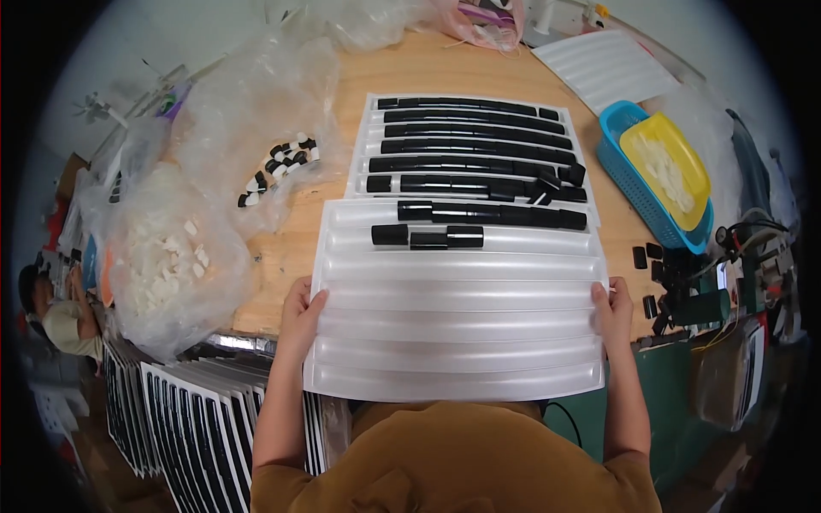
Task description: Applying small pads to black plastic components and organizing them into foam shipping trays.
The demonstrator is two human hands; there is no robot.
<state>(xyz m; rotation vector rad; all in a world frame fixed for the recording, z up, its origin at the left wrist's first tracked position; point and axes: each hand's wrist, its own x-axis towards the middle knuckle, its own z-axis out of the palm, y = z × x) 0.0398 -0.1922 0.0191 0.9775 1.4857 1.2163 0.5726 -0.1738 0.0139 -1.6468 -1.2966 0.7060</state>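
My left hand (304, 312) grips the left edge of a white grooved plastic tray (462, 325), thumb on top. At the opposite edge my right hand (613, 312) holds the same tray, also with its thumb over the rim. The tray extends past the table's front edge toward my body. Short black cylindrical caps (505, 214) lie in its far grooves, while the nearer grooves are bare. Its far end overlaps a second white tray (363, 145), whose grooves hold rows of black caps (479, 147). A few caps sit askew at that tray's right side.
On the left are a clear bag of white pieces (162, 256) and a cluster of black and white caps (278, 162). A blue basket (611, 145) holding a yellow one (697, 162) stands right, near loose black caps (650, 305). Filled trays (184, 419) stand lower left. Another person (64, 321) sits far left.
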